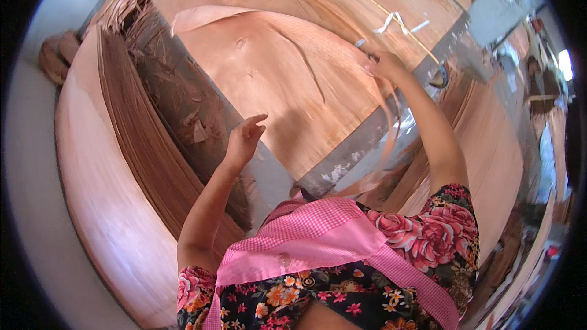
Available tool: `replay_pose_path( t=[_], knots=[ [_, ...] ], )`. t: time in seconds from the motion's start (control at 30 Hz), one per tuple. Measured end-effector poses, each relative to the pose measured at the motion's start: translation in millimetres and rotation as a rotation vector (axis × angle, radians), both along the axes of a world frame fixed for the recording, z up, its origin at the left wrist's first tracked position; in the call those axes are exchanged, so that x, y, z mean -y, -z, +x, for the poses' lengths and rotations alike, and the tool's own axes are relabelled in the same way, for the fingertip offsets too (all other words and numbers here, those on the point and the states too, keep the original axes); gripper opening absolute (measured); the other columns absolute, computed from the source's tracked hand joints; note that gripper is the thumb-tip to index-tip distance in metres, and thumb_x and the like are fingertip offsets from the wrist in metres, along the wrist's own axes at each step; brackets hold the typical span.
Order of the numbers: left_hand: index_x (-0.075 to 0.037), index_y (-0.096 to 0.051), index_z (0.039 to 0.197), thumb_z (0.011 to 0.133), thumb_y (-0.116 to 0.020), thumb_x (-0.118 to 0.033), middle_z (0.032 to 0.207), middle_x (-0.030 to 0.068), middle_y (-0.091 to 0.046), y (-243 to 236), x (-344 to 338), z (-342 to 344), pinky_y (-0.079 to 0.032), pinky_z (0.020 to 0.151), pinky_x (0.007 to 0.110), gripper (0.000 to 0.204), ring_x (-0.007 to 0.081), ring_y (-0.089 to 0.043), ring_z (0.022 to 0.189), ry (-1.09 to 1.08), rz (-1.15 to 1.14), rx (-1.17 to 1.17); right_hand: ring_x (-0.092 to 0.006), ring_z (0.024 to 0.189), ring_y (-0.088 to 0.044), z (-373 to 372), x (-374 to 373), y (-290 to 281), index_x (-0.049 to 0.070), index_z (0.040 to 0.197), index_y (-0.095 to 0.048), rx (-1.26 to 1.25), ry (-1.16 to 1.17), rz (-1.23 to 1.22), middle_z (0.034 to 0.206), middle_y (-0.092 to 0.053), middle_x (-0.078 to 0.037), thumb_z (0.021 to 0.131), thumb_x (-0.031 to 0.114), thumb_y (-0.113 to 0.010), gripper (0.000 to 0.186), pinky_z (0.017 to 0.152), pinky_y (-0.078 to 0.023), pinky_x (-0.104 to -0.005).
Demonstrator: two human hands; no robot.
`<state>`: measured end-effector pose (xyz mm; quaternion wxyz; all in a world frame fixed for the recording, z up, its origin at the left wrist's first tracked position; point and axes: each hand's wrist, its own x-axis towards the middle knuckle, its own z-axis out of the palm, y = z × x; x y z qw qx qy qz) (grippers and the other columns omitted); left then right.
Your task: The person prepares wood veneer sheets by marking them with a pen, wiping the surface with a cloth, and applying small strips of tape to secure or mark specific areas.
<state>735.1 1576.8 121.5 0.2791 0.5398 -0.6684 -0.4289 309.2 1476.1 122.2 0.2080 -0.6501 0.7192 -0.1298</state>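
A thin, pale reddish wood veneer sheet (257,79) lies in front of me, its far edge curled up and a dark split running through it. My right hand (386,67) is closed at the sheet's right edge. From its fingertips a narrow veneer strip (391,125) hangs down in a loop. A small whitish piece (359,43) shows beside those fingers; its kind is unclear. My left hand (246,137) is raised near the sheet's near left edge, thumb and fingers apart, holding nothing.
A tall veneer stack (137,116) stands at my left, another stack (483,128) at my right. Torn veneer scraps (189,110) fill the gap on the left. A thin yellow stick (367,0) with a white tie (391,21) lies across the far sheets.
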Motion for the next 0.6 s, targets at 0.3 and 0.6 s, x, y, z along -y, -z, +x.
replay_pose_path(
  t=[0.3,0.6],
  knots=[
    [-0.008,-0.026,0.132,0.08,-0.055,-0.018,0.14,0.012,-0.021,-10,202,-8,-0.031,0.095,0.047,0.06,0.0319,-0.022,0.127,-0.061,-0.577,0.772,-0.0296,0.082,-0.06,52,-9,3,0.014,0.102,-0.055,-0.246,0.442,-0.199,0.089,-0.062,-0.011,0.078,0.025,-0.057,0.027,0.066,-0.047,-0.0409],
    [-0.006,-0.063,0.094,0.078,-0.056,-0.009,0.094,0.0079,-0.063,17,430,60,-0.045,0.078,0.036,0.018,0.017,-0.056,0.09,0.453,-0.266,0.413,-0.0299,0.071,-0.059,77,-51,-38,0.005,0.09,-0.058,-0.021,0.53,-0.315,0.077,-0.061,-0.014,0.075,0.02,-0.062,0.021,0.062,-0.044,-0.0366]
  ],
)
